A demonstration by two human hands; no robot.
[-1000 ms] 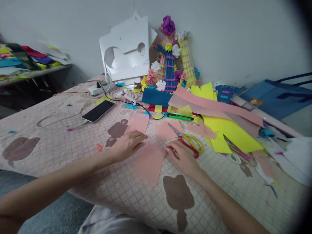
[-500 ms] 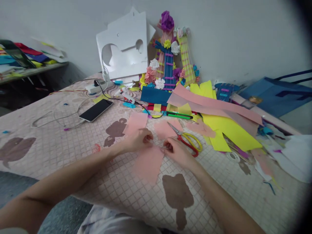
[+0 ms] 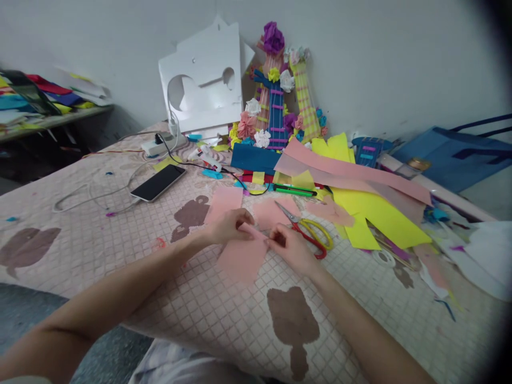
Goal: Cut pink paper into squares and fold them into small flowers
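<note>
The left hand [image 3: 231, 226] and right hand [image 3: 291, 247] each pinch one end of the far edge of a pink paper rectangle [image 3: 242, 259], its length running from them toward the body.

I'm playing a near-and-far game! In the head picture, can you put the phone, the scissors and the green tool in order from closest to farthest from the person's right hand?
From the right hand:
1. Scissors, right beside it, just beyond.
2. Green tool, farther forward.
3. Phone, way over left.
</note>
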